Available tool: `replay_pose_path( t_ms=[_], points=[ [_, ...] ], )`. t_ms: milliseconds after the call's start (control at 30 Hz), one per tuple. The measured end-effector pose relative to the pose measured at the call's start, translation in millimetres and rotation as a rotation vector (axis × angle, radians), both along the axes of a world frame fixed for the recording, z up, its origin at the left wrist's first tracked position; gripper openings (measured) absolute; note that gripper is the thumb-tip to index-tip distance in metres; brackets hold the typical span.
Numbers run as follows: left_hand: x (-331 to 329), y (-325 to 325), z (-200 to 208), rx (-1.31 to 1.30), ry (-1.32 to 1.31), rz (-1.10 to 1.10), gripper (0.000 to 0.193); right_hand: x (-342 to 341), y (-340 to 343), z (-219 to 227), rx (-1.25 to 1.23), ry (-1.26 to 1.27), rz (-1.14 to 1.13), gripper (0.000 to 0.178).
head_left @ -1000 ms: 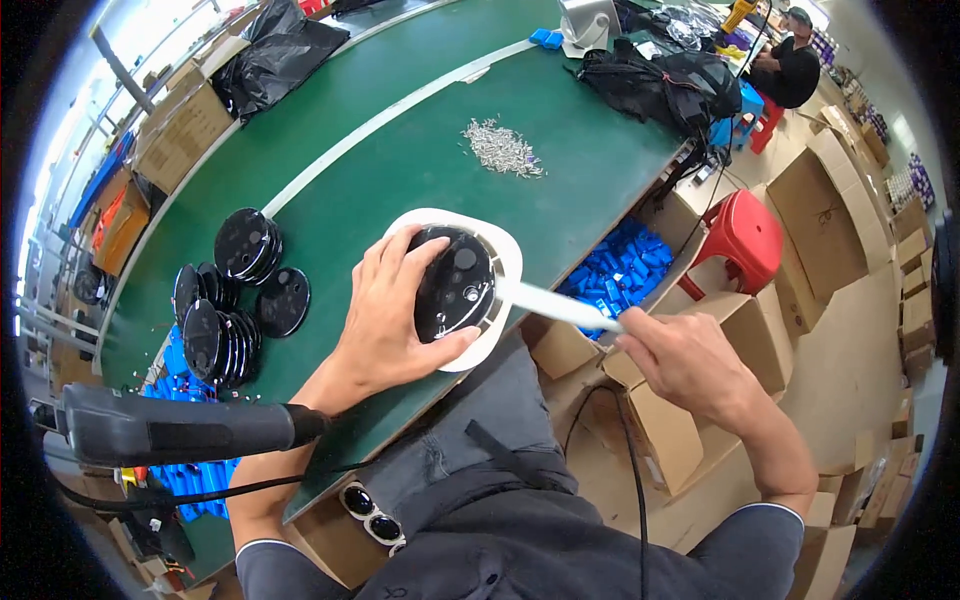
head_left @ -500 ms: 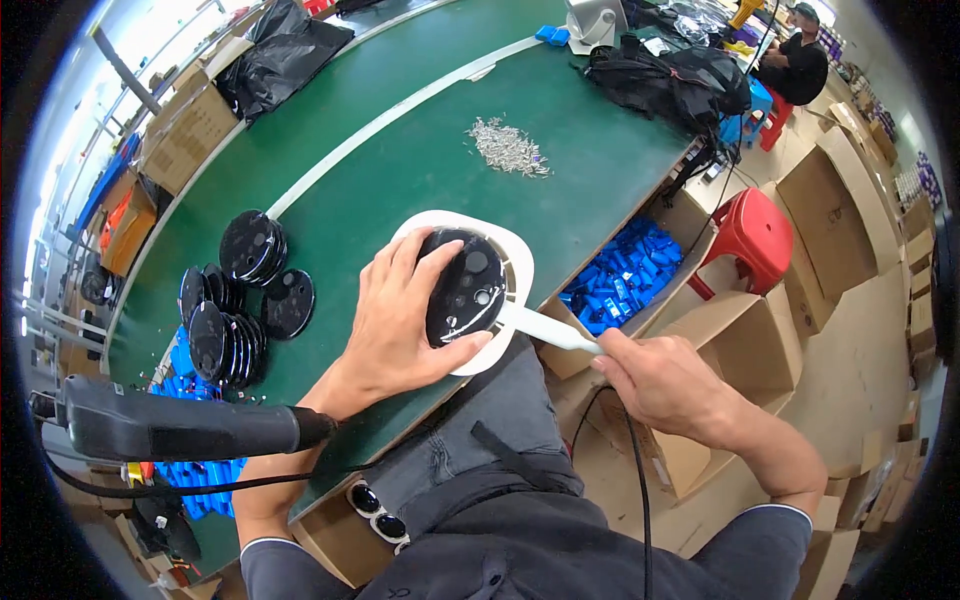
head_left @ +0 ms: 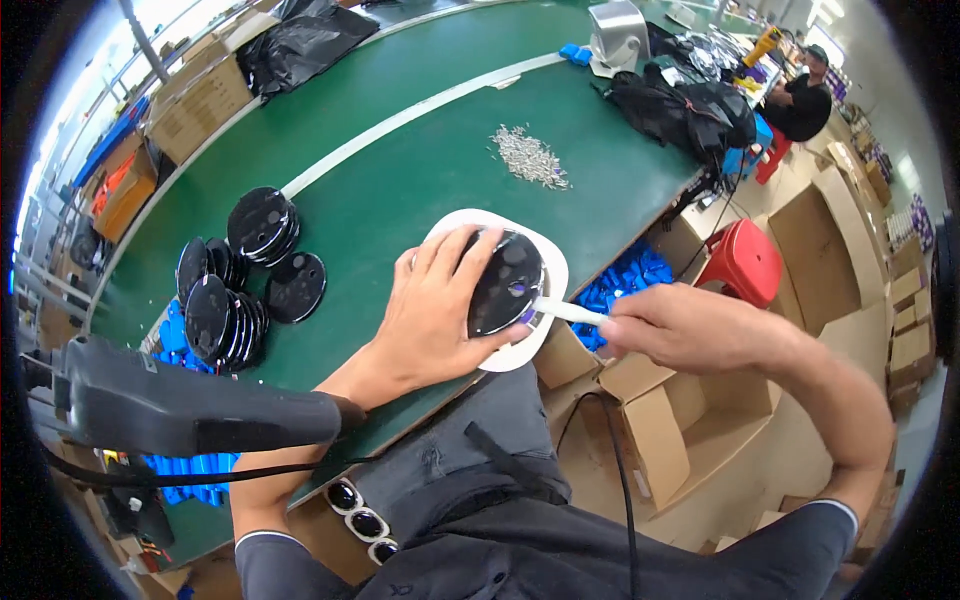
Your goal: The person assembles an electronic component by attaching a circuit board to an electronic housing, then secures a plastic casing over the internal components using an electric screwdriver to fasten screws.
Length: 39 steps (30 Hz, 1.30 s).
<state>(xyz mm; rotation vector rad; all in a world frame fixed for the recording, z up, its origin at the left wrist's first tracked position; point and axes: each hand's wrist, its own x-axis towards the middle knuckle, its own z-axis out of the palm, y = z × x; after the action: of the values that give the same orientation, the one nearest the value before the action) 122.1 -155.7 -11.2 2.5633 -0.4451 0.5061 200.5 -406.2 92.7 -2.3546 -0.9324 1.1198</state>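
My left hand [head_left: 430, 315] is spread over a glossy black disc [head_left: 505, 285], thumb and fingers gripping its edges. The disc sits in a white rounded housing [head_left: 540, 345] near the table's front edge. My right hand [head_left: 660, 325] is closed round the outer end of a pale white bar [head_left: 572, 311], which reaches to the right rim of the disc. Whether the bar is fixed there, I cannot tell. A black power screwdriver [head_left: 200, 400] with a cable hangs across my left forearm. Several matching discs [head_left: 262, 225] stand stacked to the left.
A pile of small screws [head_left: 530, 158] lies on the green table [head_left: 400, 180]. Blue wrapped pieces fill a carton [head_left: 620, 280] at the right, and more blue pieces [head_left: 195, 478] lie at the left. A red stool [head_left: 745, 262], open cartons [head_left: 700, 420] and a seated person [head_left: 800, 100] are right.
My right hand has shifted slightly up and right, its forearm swinging outward. In the picture, the housing, disc and left hand sit farther right. The bar shows shorter, and purple now shows beside the disc.
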Motion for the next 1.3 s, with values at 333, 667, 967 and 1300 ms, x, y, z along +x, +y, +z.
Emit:
replay_pose_path(
  t_ms=[333, 667, 967, 1300],
  points=[
    [15.6, 87.2, 15.1, -1.601, 0.319, 0.23, 0.052, 75.6, -82.5, -61.8, 0.208, -0.638, -0.499, 0.026],
    [-65.0, 108.9, -66.8, -1.586, 0.399, 0.493, 0.044, 232.8, -16.8, -181.9, -0.153, -1.114, -0.666, 0.033],
    [-44.8, 108.5, -100.4, -1.312, 0.306, 0.486, 0.049, 192.3, -6.1, -155.1, 0.137, -1.294, -0.563, 0.033],
    [-64.9, 177.6, -80.0, -0.525, -0.226, 0.637, 0.041, 99.5, -14.2, -128.2, 0.607, -0.83, -0.274, 0.026]
  ],
)
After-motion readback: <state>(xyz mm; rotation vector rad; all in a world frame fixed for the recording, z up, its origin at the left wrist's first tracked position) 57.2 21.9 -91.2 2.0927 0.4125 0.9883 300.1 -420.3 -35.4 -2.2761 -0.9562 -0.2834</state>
